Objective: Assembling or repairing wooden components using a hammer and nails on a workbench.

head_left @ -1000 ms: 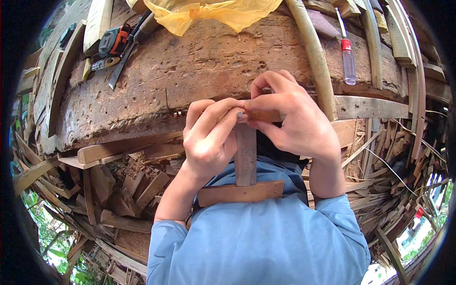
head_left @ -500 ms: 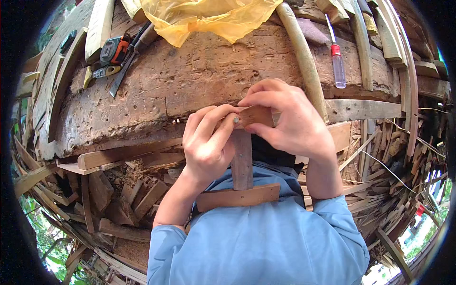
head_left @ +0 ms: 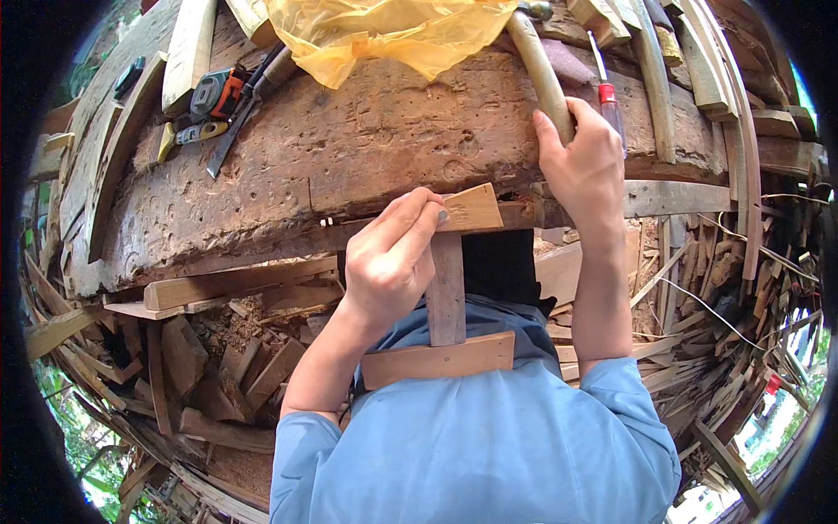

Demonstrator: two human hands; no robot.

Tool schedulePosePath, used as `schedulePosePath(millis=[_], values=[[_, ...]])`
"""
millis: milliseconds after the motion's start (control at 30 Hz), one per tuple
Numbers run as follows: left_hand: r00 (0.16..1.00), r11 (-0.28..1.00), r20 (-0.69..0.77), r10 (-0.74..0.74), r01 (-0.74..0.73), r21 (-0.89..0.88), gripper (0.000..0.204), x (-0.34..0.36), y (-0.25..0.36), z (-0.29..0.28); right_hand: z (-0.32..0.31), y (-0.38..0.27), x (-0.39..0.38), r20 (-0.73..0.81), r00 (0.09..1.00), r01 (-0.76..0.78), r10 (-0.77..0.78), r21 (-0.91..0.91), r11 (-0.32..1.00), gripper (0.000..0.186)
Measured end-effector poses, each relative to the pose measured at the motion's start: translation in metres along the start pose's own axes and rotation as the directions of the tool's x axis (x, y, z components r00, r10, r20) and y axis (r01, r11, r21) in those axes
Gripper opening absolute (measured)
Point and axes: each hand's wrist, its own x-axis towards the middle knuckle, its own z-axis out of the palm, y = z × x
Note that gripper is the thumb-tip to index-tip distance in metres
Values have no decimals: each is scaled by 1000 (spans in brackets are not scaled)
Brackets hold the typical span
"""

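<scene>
A small, light-brown wedge-shaped wood block [head_left: 474, 210] lies against the front edge of the thick, worn wooden bench [head_left: 375, 131]. My left hand [head_left: 390, 255] pinches its left end, fingers pressed together; whether anything smaller is between them is hidden. To the right, my right hand [head_left: 587, 166] is closed around the lower part of a hammer's round wooden handle [head_left: 534, 65]. The hammer's dark metal head [head_left: 535, 10] shows at the top edge. Below the block, an upright wooden strip [head_left: 446, 293] runs to a crosspiece [head_left: 439, 359] resting against my blue shirt.
A yellow plastic bag [head_left: 375, 35] lies at the far middle. On the left are a tape measure [head_left: 216, 93], a yellow-handled tool [head_left: 188, 135] and a blade [head_left: 225, 144]. A screwdriver [head_left: 607, 92] lies beside my right hand. Wood scraps [head_left: 236, 367] are heaped below the bench.
My right hand has let go of the wood block and moved up and right onto the hammer handle. The left hand stays at the block, which now shows more fully.
</scene>
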Motion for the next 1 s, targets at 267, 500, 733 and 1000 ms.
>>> schedulePosePath(millis=[267, 500, 733, 1000], values=[[998, 996, -2, 64, -64, -61, 33, -6, -9, 3, -60, 8, -67, 47, 996, -91, 78, 496, 864, 29], [998, 999, -64, 27, -29, -31, 19, -3, -9, 3, -70, 33, -116, 355, 929, -329, 108, 652, 683, 31], [998, 998, -35, 54, -55, -23, 26, -9, -14, 5, -89, 29, -140, 286, 938, 102, -196, 313, 944, 23], [996, 997, -54, 75, -75, 3, 35, -9, -13, 5, -85, 24, -138, 314, 893, 281, -321, 166, 945, 26]])
